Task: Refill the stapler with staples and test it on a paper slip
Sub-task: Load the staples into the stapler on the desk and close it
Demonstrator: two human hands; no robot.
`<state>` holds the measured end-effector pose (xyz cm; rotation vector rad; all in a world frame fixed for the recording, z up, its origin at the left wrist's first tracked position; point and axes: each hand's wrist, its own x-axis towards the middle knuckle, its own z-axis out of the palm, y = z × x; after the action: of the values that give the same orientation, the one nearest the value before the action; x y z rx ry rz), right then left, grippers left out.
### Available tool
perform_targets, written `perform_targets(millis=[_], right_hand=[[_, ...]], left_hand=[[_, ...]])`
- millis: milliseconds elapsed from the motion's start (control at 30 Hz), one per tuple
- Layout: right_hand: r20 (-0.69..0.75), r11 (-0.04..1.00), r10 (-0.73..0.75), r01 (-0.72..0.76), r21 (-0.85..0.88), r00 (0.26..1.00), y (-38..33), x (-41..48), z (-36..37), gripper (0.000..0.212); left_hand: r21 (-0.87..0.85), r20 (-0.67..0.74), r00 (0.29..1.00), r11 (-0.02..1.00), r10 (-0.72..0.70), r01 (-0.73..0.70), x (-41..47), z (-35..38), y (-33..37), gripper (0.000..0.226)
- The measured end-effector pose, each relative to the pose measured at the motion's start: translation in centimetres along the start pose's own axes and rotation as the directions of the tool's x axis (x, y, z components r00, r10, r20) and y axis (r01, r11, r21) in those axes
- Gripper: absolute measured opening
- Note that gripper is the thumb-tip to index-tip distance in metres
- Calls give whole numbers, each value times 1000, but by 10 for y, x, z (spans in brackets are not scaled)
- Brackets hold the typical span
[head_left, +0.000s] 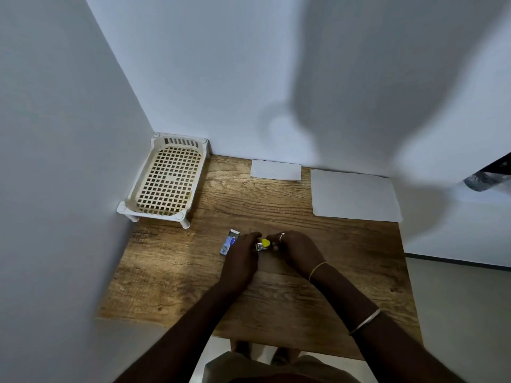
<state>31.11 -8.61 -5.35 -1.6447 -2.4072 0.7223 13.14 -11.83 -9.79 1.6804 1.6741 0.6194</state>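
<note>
I see the 2 hands meet on the wooden table (345, 261). The left hand (242, 257) and the right hand (297, 250) both curl their fingers round the little yellow stapler (264, 244). The blue staple box (228, 244) lies just beside the left hand. The paper slip (276, 170) lies by the back wall.
</note>
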Motion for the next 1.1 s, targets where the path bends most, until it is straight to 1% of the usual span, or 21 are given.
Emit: perform_targets(millis=[133, 233, 267, 333, 400, 467, 600, 700, 867, 967, 1100], right_hand=[[-2, 998, 12, -12, -62, 1000, -1, -3, 1, 34], [-32, 996, 24, -27, -83, 999, -1, -10, 4, 34], [-41, 995, 21, -25, -99, 999, 0, -12, 6, 33], [-59, 993, 19, -26, -119, 998, 2, -18, 9, 24], [-72, 991, 19, -29, -134, 997, 4, -23, 11, 13], [-98, 987, 13, -28, -156, 995, 7, -26, 15, 9], [-154, 989, 39, -61, -138, 987, 13, -27, 18, 14], [-181, 993, 82, -95, -64, 980, 16, -28, 20, 22], [-179, 981, 189, -177, 82, 965, 21, -32, 22, 39], [-154, 977, 204, -192, 91, 967, 23, -30, 23, 44], [-146, 983, 180, -171, 71, 973, 26, -29, 23, 49]], left_hand=[[-27, 115, 993, 999, -16, 19, -1, -1, -2, 68], [-78, 127, 992, 997, -19, 29, -3, -3, -1, 80], [-82, 114, 993, 996, -20, 30, -4, -3, 0, 81], [-61, 105, 994, 998, 9, -2, -4, -3, 1, 74], [-15, 126, 991, 998, 56, -54, -4, -4, 2, 68], [32, 150, 983, 993, 105, -111, -4, -4, 4, 66], [57, 158, 976, 985, 149, -160, -2, 0, 12, 66], [60, 152, 973, 982, 170, -181, 1, 2, 17, 69], [40, 192, 952, 967, 238, -250, 7, 1, 22, 67], [58, 204, 946, 961, 252, -269, 8, -1, 21, 68], [75, 210, 942, 956, 262, -283, 5, -4, 21, 71]])
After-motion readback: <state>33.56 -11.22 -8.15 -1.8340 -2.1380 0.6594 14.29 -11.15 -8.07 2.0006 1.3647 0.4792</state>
